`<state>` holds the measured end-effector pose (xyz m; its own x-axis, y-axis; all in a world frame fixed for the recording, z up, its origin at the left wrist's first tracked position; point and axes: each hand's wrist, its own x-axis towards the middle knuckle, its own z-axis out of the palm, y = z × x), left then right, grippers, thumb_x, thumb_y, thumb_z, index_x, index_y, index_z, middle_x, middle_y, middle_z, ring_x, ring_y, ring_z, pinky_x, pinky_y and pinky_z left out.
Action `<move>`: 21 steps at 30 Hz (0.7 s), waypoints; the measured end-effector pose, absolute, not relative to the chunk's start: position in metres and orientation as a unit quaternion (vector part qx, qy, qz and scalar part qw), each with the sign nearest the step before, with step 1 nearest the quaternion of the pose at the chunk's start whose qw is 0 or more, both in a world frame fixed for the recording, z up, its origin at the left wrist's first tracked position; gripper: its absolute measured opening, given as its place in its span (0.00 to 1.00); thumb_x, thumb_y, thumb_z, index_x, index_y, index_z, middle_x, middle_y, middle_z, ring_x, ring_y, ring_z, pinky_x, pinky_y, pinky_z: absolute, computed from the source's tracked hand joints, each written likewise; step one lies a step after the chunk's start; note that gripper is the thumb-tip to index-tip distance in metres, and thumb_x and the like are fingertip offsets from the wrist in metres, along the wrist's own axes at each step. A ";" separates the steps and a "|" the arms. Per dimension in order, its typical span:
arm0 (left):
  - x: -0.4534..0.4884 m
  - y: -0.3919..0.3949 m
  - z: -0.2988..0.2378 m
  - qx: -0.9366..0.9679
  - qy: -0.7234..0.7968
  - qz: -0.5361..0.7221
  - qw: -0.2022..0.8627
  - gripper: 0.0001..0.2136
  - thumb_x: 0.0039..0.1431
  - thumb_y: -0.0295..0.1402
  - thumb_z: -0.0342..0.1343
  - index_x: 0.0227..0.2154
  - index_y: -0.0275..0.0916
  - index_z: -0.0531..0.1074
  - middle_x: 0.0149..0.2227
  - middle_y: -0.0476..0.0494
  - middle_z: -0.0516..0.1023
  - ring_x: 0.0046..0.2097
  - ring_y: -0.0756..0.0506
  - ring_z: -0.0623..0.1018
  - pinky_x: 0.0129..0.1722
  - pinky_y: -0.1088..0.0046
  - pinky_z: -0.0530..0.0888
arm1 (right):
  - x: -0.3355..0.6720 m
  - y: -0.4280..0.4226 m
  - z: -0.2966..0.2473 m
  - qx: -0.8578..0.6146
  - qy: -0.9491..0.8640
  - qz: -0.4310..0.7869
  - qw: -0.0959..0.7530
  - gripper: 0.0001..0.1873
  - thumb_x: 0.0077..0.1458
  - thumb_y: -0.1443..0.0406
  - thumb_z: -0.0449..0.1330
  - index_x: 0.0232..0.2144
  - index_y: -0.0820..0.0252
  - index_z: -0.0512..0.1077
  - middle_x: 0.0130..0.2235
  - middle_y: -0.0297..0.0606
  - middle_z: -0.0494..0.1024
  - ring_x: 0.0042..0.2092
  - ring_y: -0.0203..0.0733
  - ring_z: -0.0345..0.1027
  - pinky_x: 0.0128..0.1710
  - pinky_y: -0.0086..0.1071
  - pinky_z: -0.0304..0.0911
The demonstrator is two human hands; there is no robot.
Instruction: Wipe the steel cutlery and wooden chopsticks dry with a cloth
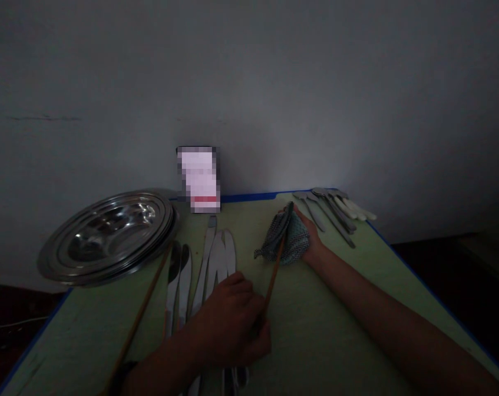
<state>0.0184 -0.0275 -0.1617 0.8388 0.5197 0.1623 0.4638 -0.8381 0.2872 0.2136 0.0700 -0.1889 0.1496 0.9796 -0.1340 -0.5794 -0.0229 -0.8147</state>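
Observation:
My left hand (233, 322) is closed around the near end of a thin wooden chopstick (275, 269), which slants up and away into a checked cloth (288, 236). My right hand (309, 234) grips that cloth, bunched around the chopstick's far end, above the green table (336, 308). A second wooden chopstick (140, 313) lies on the table to the left, running toward me. Several metal knives (216, 258) lie side by side just beyond my left hand.
A stack of round steel plates (105, 236) sits at the back left, overhanging the table edge. Several spoons (336, 212) lie at the back right corner. A blurred upright card (199, 179) stands against the wall. The table's blue edge runs along the right.

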 end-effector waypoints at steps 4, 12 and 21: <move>0.014 -0.023 -0.156 0.941 0.289 0.145 0.100 0.07 0.53 0.27 0.45 0.22 0.38 0.65 0.21 0.47 0.69 0.26 0.47 0.68 0.35 0.66 0.66 | 0.221 0.071 -0.179 -0.403 -0.205 0.591 0.668 0.13 0.50 0.59 0.55 0.17 0.54 0.68 0.18 0.31 0.71 0.33 0.41 0.72 0.37 0.33 0.67; -0.022 0.023 -0.062 0.879 0.433 0.120 0.161 0.14 0.63 0.34 0.38 0.40 0.36 0.68 0.28 0.45 0.74 0.29 0.47 0.73 0.30 0.71 0.68 | 0.230 0.068 -0.087 -0.310 -0.226 0.461 0.800 0.13 0.53 0.55 0.54 0.24 0.55 0.68 0.28 0.32 0.73 0.36 0.40 0.69 0.39 0.37 0.66; -0.052 0.010 0.019 0.861 0.479 0.096 0.142 0.16 0.61 0.37 0.40 0.38 0.38 0.72 0.26 0.49 0.73 0.26 0.49 0.70 0.28 0.75 0.66 | 0.219 0.039 -0.015 -0.302 -0.462 0.380 0.742 0.09 0.54 0.57 0.56 0.30 0.55 0.69 0.34 0.34 0.74 0.38 0.39 0.70 0.33 0.31 0.67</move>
